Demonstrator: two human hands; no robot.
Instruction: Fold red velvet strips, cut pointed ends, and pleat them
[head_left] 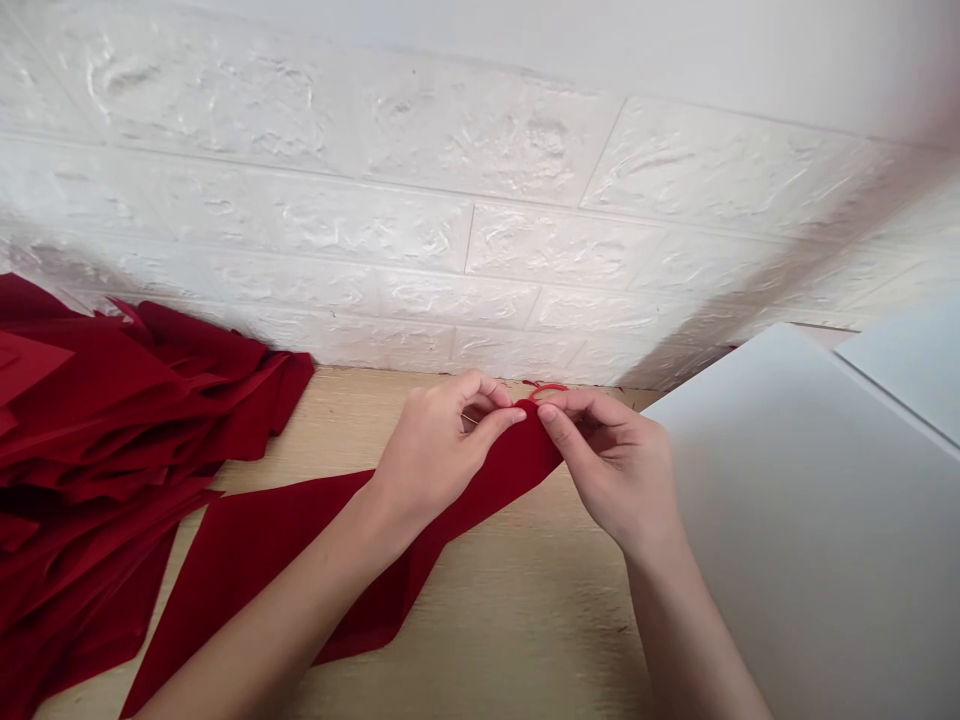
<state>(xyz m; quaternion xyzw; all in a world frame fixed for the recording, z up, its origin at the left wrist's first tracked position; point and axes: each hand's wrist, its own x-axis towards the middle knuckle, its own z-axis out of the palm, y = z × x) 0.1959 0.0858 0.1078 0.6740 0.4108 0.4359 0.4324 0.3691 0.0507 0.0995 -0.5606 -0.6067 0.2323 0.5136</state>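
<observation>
A long strip of dark red cloth (495,485) runs from the lower left up to my two hands over the wooden surface. My left hand (442,450) pinches the top edge near the strip's narrow end between thumb and forefinger. A thin pale line shows inside its curled fingers, too fine for me to name. Just to the right, my right hand (619,460) is closed in a pinch on the same end. Behind the fingertips curves a loop of red cord (551,388). My left forearm covers part of the cloth.
At the left lies a heap of red cloth pieces (112,430). The pale wooden table (517,610) meets a white brick-patterned wall (375,220) at the back. A large white panel or box (810,520) stands close to my right arm.
</observation>
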